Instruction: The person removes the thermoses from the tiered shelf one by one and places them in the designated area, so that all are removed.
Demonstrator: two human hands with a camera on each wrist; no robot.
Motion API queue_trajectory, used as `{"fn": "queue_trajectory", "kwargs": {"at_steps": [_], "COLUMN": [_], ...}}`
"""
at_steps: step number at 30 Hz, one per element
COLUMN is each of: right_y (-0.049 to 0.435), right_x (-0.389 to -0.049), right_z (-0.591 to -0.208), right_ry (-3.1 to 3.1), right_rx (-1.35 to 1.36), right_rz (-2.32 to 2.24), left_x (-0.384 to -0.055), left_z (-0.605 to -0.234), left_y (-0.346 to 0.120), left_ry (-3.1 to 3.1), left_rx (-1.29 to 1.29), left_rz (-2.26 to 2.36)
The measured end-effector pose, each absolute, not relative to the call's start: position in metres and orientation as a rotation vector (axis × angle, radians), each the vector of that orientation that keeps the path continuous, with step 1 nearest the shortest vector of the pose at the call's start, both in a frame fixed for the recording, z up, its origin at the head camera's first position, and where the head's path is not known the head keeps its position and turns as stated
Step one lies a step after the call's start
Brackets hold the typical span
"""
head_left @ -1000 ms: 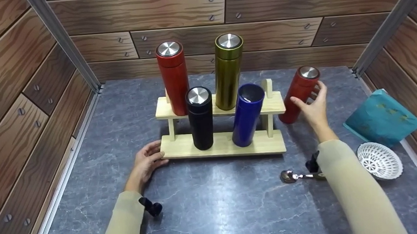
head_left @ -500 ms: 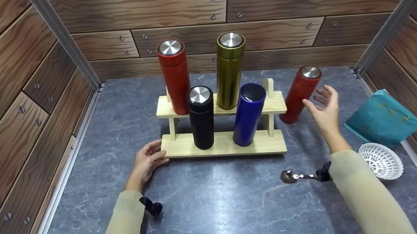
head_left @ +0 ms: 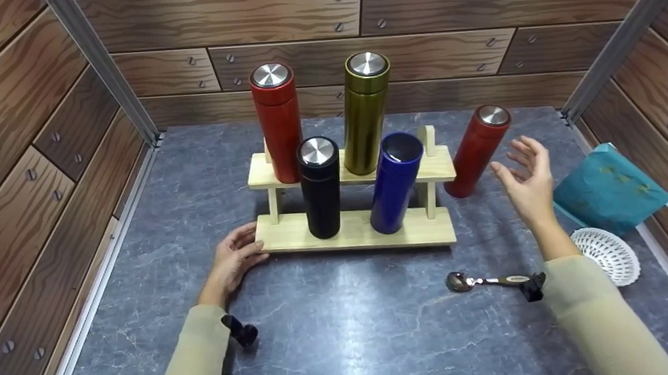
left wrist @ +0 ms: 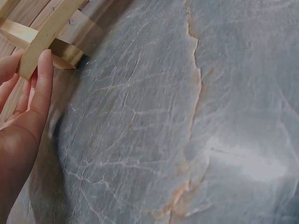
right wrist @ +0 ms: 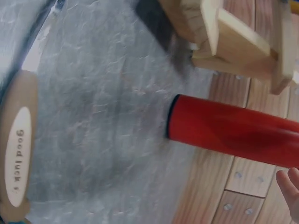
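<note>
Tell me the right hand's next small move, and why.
Probably draw the right hand a little farther from the red bottle beside the wooden rack. That bottle stands on the tabletop without a hand on it, and the head view shows a gap between it and the fingers, so backing off should avoid a knock.
</note>
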State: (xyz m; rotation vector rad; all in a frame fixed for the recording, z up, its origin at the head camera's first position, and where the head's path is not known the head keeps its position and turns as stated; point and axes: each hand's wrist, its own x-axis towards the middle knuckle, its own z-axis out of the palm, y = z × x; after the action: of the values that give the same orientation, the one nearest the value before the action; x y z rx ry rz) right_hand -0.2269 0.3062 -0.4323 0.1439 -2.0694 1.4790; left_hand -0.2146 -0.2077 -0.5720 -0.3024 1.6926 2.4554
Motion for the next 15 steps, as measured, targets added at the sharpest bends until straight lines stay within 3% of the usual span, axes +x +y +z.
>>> {"fn": "queue_trajectory", "kwargs": {"at_steps": [15], "right_y": [0.284], "right_x": [-0.218], "right_z": [-0.394], "right_ry": [-2.009], "right_rx": [0.345], "right_rz": [1.473], "left_x": [-0.215], "left_z": [-0.572], "left_y": [-0.207], "left_ry": [1.702], "left_rx": [-0.282], "left_rz": [2.445]}}
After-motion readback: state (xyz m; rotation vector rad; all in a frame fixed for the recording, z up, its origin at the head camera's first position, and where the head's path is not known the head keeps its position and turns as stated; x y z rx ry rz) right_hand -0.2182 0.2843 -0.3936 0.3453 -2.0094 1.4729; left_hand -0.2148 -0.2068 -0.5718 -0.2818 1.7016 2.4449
